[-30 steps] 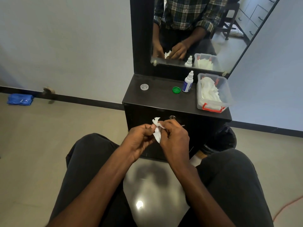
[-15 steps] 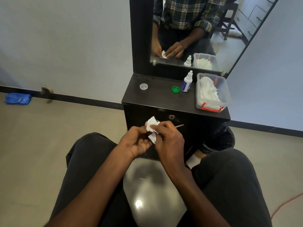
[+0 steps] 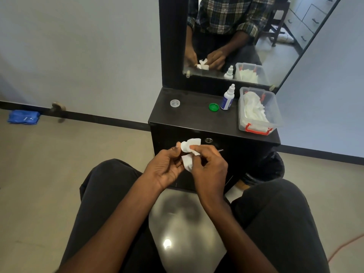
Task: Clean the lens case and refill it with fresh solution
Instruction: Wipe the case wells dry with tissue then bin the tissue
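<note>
Case (image 3: 184,147) mid-wipe, pinched in left hand (image 3: 166,170) near the cabinet front; right hand (image 3: 208,166) fingers clamped on tissue (image 3: 189,154) against it. Caps (image 3: 213,107) off, far on top. Bottle (image 3: 227,98) untouched right; refill pending.

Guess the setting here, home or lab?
Likely a home bedroom or dressing corner: a dark dressing table with a tall mirror, which reflects a drawer unit. A solution bottle and a tissue tub stand on the table.
</note>
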